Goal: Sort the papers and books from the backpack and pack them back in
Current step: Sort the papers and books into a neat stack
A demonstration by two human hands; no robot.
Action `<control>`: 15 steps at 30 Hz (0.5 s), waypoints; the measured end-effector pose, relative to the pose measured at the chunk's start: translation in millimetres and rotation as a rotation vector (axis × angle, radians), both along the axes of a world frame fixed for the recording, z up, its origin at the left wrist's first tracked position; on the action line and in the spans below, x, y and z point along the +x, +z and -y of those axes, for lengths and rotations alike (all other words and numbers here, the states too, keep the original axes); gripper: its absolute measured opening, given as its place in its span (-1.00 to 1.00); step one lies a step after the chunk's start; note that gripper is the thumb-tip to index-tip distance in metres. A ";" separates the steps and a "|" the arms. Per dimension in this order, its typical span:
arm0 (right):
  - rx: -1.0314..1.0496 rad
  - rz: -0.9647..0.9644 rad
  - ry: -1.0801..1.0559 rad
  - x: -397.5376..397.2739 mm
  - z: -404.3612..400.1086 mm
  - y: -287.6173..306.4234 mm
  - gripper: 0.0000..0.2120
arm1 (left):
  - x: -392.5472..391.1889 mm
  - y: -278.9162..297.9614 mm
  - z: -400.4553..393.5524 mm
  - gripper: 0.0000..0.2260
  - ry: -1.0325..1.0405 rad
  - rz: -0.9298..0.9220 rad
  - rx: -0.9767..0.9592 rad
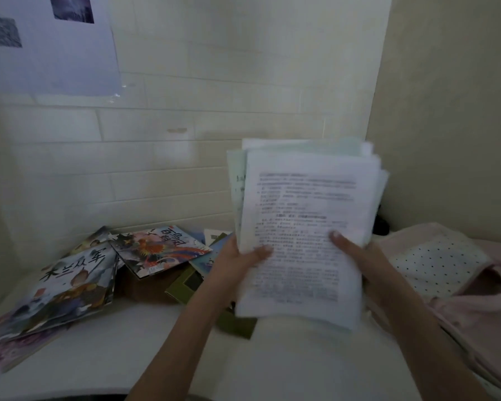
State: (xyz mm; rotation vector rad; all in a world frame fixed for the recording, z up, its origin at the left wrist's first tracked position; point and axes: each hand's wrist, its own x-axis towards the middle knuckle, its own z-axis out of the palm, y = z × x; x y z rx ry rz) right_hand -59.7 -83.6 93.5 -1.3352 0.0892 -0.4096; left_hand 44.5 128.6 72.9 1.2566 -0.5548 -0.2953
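Papers (304,227) are up off the counter (156,342), a thick stack held nearly upright with its long axis running top to bottom and print facing the camera, probably so the edges can get squared. Left hand (237,261) and right hand (359,256) each have fingers clamped on a lower side. Books (99,270) are scattered at the left, and the backpack (460,285) lies open on the right.

Stack of papers (304,227) upright in both hands' grip, picture books (78,282) left, backpack (451,273) right.
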 end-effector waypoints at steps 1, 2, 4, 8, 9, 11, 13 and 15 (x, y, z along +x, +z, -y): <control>-0.041 0.053 -0.026 -5.1 -0.2 10.6 -0.52 | -3.7 5.7 7.6 -0.58 0.009 0.026 0.013; -0.069 0.083 -0.051 -11.4 1.0 17.5 -0.53 | -8.4 9.0 14.0 -0.62 0.002 0.056 0.029; -0.138 0.104 -0.064 -27.1 8.3 21.9 -0.54 | -18.9 8.6 22.8 -0.69 -0.043 0.120 0.062; -0.252 0.117 -0.015 -60.8 25.8 12.7 -0.70 | -38.5 -3.9 26.9 -0.71 -0.098 0.192 0.094; -0.260 0.106 -0.044 -64.6 25.0 9.0 -0.72 | -41.6 -6.4 27.7 -0.70 -0.104 0.203 0.100; -0.279 0.087 -0.107 -66.0 18.8 2.2 -0.70 | -47.3 -8.5 30.1 -0.70 -0.126 0.178 0.063; -0.274 0.114 -0.165 -63.7 10.5 2.3 -0.65 | -51.9 -5.0 33.1 -0.73 -0.120 0.139 0.008; -0.247 0.198 -0.232 -60.8 5.0 10.5 -0.69 | -55.2 3.1 38.1 -0.72 -0.086 0.168 -0.009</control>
